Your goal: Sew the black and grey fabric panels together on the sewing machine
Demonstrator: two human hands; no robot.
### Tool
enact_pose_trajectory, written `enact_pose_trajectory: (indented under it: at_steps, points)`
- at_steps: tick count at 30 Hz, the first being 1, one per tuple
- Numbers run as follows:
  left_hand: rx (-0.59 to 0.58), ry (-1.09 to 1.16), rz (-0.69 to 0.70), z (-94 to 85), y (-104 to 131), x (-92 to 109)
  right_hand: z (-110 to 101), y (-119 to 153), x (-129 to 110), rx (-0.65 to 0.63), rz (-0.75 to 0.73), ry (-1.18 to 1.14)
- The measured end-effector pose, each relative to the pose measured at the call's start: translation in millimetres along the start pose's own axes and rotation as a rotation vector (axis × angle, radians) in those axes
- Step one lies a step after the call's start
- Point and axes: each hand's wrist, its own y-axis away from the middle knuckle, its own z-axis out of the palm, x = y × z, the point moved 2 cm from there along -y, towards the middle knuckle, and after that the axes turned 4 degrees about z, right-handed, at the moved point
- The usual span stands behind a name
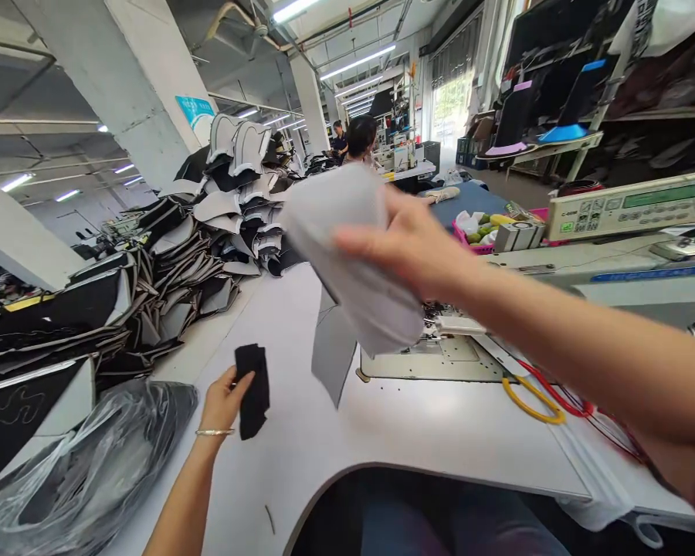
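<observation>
Nearby scissors (547, 419), bag (110, 463), stacked panels (156, 289); left hand (222, 400) pinches black fabric (255, 398), right hand (420, 243) grips pale piece (339, 205).

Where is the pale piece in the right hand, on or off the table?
Off: the right hand holds the pale piece up, blurred, hiding part of the sewing machine.

Remotely, I recorded scissors (547, 419) before the sewing machine (614, 259) and a basket (479, 249) behind it; to its left were a loose panel (332, 351), fabric strip (255, 405), plastic bag (113, 463), stacked panels (167, 262).
</observation>
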Motion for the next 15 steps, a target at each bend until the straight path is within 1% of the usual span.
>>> enact_pose_trajectory:
  at_steps: [1,3,4,5,6,7,8,9,10,11,12,13,14,15]
  points:
    - [0.121,-0.130,0.064,-13.8,-0.7,6.8,21.0,8.0,5.1,-0.076,-0.029,0.050]
    - [0.371,-0.429,0.231,-36.8,0.0,22.1,69.7,40.6,21.7,-0.378,-0.108,0.237]
    - [0.459,-0.565,0.314,-42.4,0.9,28.6,93.8,63.2,32.6,-0.515,-0.157,0.342]
    - [0.498,-0.676,0.383,-42.4,1.8,33.3,116.4,87.8,44.3,-0.637,-0.198,0.427]
    - [0.486,-0.763,0.437,-36.1,2.5,35.8,136.8,112.3,56.2,-0.741,-0.215,0.473]
    - [0.424,-0.833,0.485,-23.3,3.4,36.5,154.1,135.0,67.8,-0.822,-0.191,0.501]
    - [0.324,-0.891,0.529,-4.3,4.6,35.6,168.0,154.6,78.1,-0.886,-0.154,0.506]
    - [0.203,-0.937,0.572,19.5,6.6,33.5,177.9,169.9,87.0,-0.931,-0.095,0.489]
    - [0.067,-0.971,0.619,46.7,9.4,30.7,183.4,180.6,94.6,-0.960,-0.030,0.454]
    - [-0.060,-0.999,0.663,75.3,12.7,27.5,184.4,186.7,101.1,-0.963,0.032,0.400]
    - [-0.176,-1.016,0.709,103.6,16.5,24.4,180.9,188.7,107.4,-0.944,0.091,0.331]
    - [-0.268,-1.024,0.754,130.0,20.1,21.7,173.4,187.7,114.0,-0.906,0.140,0.263]
    - [-0.329,-1.031,0.784,153.1,23.1,19.4,162.4,185.0,121.5,-0.849,0.168,0.221]
    - [-0.373,-1.037,0.812,172.7,25.5,17.5,149.2,181.9,129.9,-0.793,0.163,0.226]
